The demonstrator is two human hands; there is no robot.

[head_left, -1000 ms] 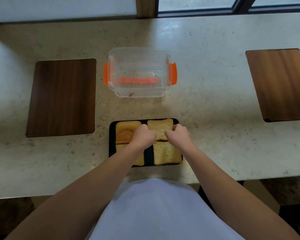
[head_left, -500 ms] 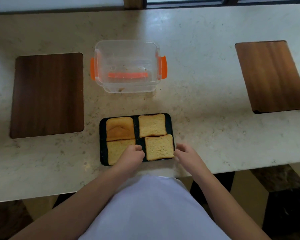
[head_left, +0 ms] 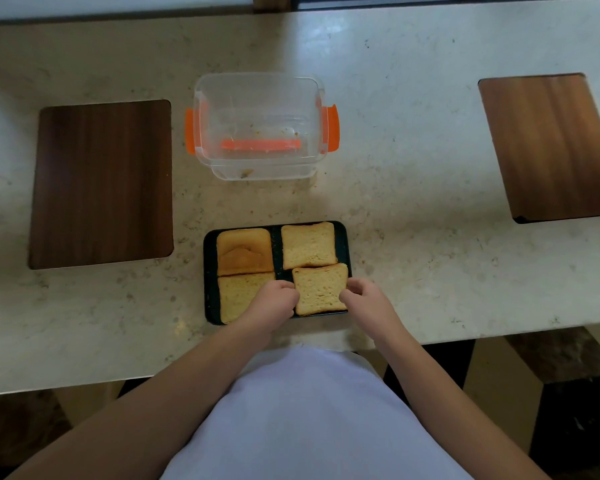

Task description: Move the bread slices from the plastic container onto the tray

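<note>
Now four bread slices (head_left: 307, 244) are lying on the black tray (head_left: 208, 271) at the near edge of the desk (head_left: 413, 188), two at the back and two at the front, while the plastic container (head_left: 257, 126) with orange clips is sitting just behind the tray holding nothing but crumbs. Half a second ago the right hand (head_left: 364, 299) was off the tray's right edge and the front right slice (head_left: 321, 289) was lying flat and square; now both hands are closing in on that slice. The left hand (head_left: 278, 301) is curling against its left edge, partly covering the front left slice (head_left: 238, 296), and the right hand's fingers (head_left: 352, 289) are pinching its right edge, so the slice is sitting slightly turned and overlapping the bottom of the one behind it.

Judging from this, the transfer itself is looking finished, and the hands are only straightening the last slice so that all four are fitting inside the tray. Two wooden boards (head_left: 101, 183) are lying well apart to either side, untouched.

No brand, label or writing is showing on the container, the tray or anything else.
</note>
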